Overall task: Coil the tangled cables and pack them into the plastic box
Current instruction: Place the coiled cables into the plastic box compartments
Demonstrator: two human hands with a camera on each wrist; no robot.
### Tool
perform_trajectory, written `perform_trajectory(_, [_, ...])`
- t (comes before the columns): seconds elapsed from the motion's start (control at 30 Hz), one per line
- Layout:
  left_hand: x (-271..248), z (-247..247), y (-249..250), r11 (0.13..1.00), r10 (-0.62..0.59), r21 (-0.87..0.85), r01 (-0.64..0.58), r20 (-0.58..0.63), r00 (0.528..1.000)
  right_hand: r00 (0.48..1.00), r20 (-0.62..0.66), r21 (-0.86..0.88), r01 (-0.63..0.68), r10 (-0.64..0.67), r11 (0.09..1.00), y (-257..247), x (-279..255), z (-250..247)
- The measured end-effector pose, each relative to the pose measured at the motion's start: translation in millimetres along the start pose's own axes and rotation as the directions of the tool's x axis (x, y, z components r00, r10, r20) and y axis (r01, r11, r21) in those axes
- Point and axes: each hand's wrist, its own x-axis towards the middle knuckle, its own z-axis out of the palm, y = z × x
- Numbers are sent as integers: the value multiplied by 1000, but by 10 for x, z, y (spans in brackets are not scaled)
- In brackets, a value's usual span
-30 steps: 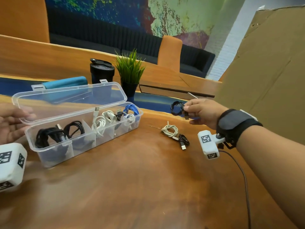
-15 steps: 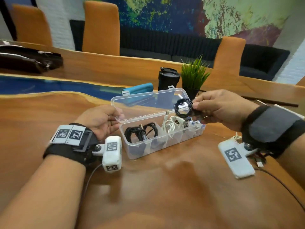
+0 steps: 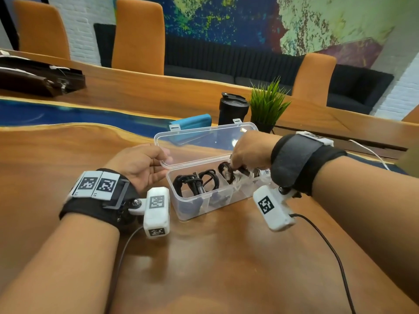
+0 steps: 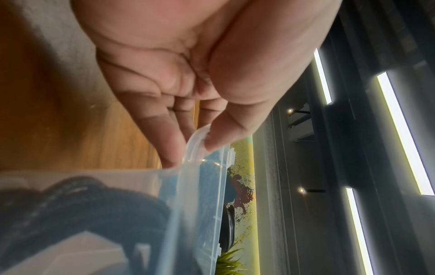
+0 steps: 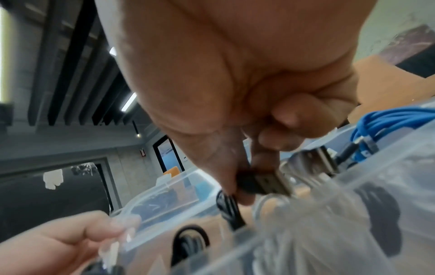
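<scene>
Head view: wooden table [image 3: 226,268], orange chairs [image 3: 138,35].

Bare forearms. Black wrist straps [image 3: 294,164], lower left one topped with two white marker tags [image 3: 96,184]. White tagged camera blocks [image 3: 157,211] below each wrist, trailing black cables [image 3: 328,248].

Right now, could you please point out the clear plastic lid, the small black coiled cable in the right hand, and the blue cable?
Clear plastic lid [image 3: 205,143]: head view, middle of its panel.
Small black coiled cable [image 3: 225,169]: head view, its loop.
Blue cable [image 5: 386,122]: right wrist view, bundled strands.
</scene>
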Motion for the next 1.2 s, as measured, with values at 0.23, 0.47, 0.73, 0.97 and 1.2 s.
perform_trajectory(0.23, [28,-15,-9,1000,4,23,-5,15,1000,985,-132,-223,83,-114,971,-199,84,231])
perform_trajectory(0.47, [245,-68,-74,996,-13,85,10,38,999,959,-127,-65,246,-252,967,225,-342,-391])
perform_trajectory(0.73, [1446,-714,-478,996,88,27,-85,-107,990,962,-54,-71,-269,266,960,1839,-1012,-638])
perform_trajectory(0.97, [651,-279,-225,1000,16,17,-14,-87,996,884,-7,-50,-466,467,883,2101,-1159,241])
perform_trajectory(1.2, [16,-12,-8,997,-5,74,5,10,1000,825,26,41,-565,564,824,2373,-964,416])
